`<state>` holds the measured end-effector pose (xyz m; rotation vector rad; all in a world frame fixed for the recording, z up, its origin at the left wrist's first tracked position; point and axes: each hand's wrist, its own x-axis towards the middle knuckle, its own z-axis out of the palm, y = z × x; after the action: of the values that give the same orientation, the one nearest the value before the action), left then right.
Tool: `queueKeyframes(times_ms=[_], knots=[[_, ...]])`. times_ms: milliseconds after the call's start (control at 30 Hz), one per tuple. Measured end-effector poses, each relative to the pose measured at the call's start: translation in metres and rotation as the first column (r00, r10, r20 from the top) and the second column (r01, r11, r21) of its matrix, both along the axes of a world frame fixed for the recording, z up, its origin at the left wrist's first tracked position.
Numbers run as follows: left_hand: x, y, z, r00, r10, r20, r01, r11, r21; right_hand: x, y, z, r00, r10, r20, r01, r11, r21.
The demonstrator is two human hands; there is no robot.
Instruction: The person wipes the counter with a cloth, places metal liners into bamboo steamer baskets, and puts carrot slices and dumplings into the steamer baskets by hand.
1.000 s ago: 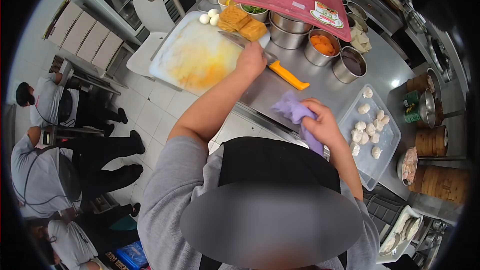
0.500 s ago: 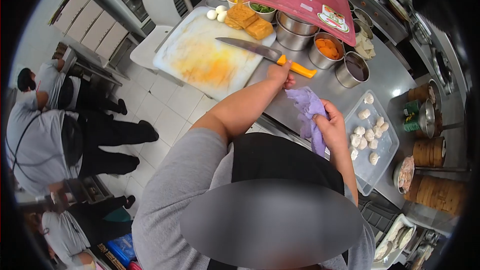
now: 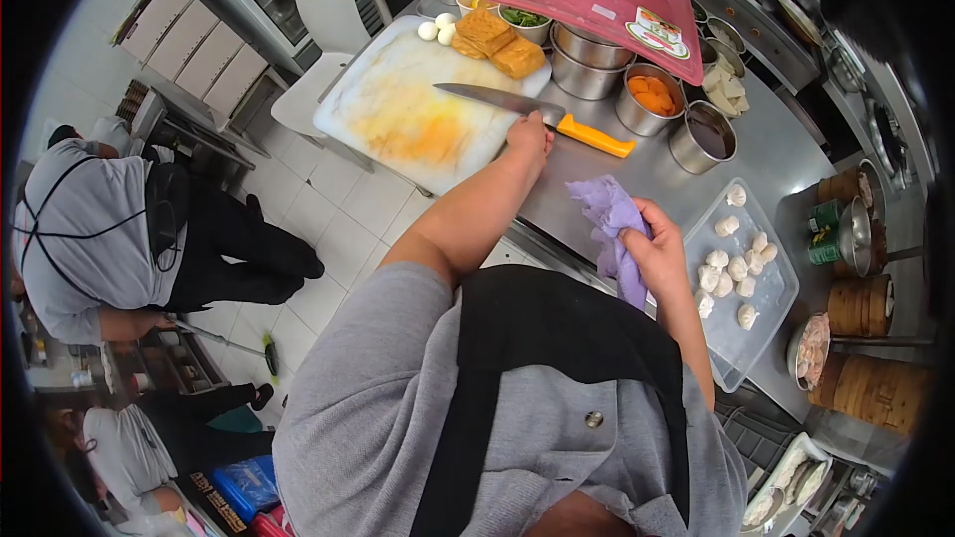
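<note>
My left hand (image 3: 531, 135) is at the right edge of the white cutting board (image 3: 368, 99), just below the heel of the knife (image 3: 592, 136). Its fingers are curled together; what they hold, if anything, is hidden. The knife's blade lies across the board, and its yellow handle juts out over the steel table. My right hand (image 3: 658, 247) is closed around a crumpled purple cloth (image 3: 609, 224), which hangs close to the table's front edge. On the board's far end are fried tofu blocks (image 3: 517, 58) and several white eggs (image 3: 428, 31).
Behind the knife stand a steel pot of orange slices (image 3: 652, 97), a pot of dark liquid (image 3: 704, 134) and a red lid (image 3: 597, 0). To the right lies a plastic tray (image 3: 761, 313) with several pale dumplings, near bamboo steamers (image 3: 860, 306). A co-worker (image 3: 109, 229) stands at left.
My left hand has shifted left from beside the knife handle to the board's edge. My right hand keeps the cloth. The co-worker at left has moved, and a long-handled brush now shows.
</note>
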<state>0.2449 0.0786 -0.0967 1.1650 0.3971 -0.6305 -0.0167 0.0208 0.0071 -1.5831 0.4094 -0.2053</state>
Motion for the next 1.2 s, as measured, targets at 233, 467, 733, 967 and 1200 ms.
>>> queueKeyframes(times_ms=[233, 467, 733, 967, 1200], knots=[[-0.029, 0.048, 0.011, 0.974, -0.080, 0.211, 0.125, 0.970, -0.206, 0.040, -0.014, 0.007, 0.980, -0.069, 0.186, 0.161, 0.823, -0.545], [-0.066, 0.087, 0.046, 0.876, -0.193, 0.443, 0.322, 0.917, -0.236, 0.093, 0.024, 0.028, 1.000, -0.006, -0.031, -0.023, 0.513, -0.858], [-0.049, 0.118, 0.042, 0.728, -0.158, 0.667, 0.164, 0.985, 0.055, 0.106, 0.064, 0.020, 0.958, 0.201, -0.203, -0.267, 0.372, -0.889], [-0.012, 0.150, 0.088, 0.775, 0.107, 0.622, 0.037, 0.976, -0.215, 0.103, 0.068, -0.011, 0.766, 0.641, 0.040, -0.523, 0.658, -0.541], [-0.007, 0.177, 0.090, 0.723, 0.247, 0.646, -0.110, 0.963, -0.245, 0.098, -0.015, 0.022, 0.976, 0.207, -0.063, -0.186, 0.655, -0.732]])
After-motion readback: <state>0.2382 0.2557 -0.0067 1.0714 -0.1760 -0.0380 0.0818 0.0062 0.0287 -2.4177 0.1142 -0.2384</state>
